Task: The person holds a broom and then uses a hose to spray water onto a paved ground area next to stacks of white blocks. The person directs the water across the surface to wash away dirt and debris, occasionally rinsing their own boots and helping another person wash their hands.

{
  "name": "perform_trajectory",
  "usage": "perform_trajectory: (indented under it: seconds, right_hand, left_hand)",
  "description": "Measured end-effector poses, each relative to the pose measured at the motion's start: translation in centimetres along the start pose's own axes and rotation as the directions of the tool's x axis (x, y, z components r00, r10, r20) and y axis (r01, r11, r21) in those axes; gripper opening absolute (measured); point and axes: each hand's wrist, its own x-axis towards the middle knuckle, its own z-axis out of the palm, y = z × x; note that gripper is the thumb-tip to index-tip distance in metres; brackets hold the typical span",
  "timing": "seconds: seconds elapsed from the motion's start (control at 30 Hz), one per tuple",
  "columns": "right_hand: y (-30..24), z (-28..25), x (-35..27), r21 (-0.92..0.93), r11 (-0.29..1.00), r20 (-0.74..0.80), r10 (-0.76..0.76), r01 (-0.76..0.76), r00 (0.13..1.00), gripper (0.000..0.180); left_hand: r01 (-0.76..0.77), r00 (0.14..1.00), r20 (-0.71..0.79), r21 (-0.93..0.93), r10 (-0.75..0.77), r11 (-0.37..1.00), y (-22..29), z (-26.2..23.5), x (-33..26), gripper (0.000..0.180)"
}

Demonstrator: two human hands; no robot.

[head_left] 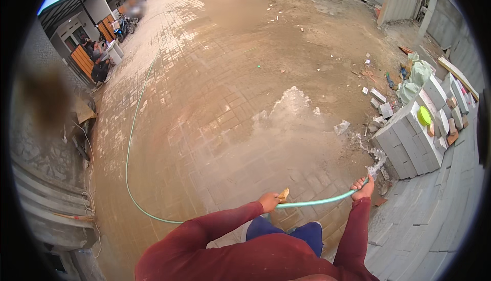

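A pale green garden hose stretches between my two hands. My right hand is closed round it close to its end, and water gushes out just beyond the fingers. My left hand is closed where the hose meets it, lower down and nearer my body. A tan, irregular piece shows at the left fingertips; I cannot tell its kind or whether the fingers grip it. Behind my left forearm the hose is hidden, then it curves away over the wet paving.
Grey blocks are stacked at the right, with a lime-green bowl and brick pieces on top. Pale green sacks and rubble lie behind. A brownish puddle covers much of the paving. Seated people and motorbikes are far left.
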Motion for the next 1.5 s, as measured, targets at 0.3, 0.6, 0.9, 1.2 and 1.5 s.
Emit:
perform_trajectory:
  seconds: [0.3,0.6,0.9,1.2,1.5]
  right_hand:
    - [-9.4,-2.1,3.8,0.26,0.962,0.012,0.086,-0.086,0.996,0.031]
    - [-10.8,-5.3,8.5,0.06,0.988,-0.156,0.153,-0.145,0.976,0.033]
    - [-30.0,-5.8,8.5,0.244,0.964,0.29,0.036,-0.11,0.956,0.031]
    - [-27.0,-20.2,19.5,-0.576,0.704,-0.485,0.114,-0.415,0.867,0.033]
    - [16.6,-19.0,6.9,-0.84,-0.175,-0.539,0.381,-0.514,0.751,0.026]
  left_hand:
    - [0.125,0.986,-0.048,-0.435,-0.161,0.892,9.1,7.5,10.3,0.013]
    - [-0.677,0.728,0.036,0.19,0.684,0.711,55.1,19.1,24.3,0.082]
    - [-0.084,0.869,0.495,0.122,0.012,0.989,6.7,20.0,14.3,0.068]
    - [0.303,0.875,-0.455,0.247,-0.166,0.92,-0.4,15.4,-13.7,0.053]
    - [-0.167,0.276,-0.843,-0.514,-0.461,0.841,-15.5,22.4,-36.0,0.044]
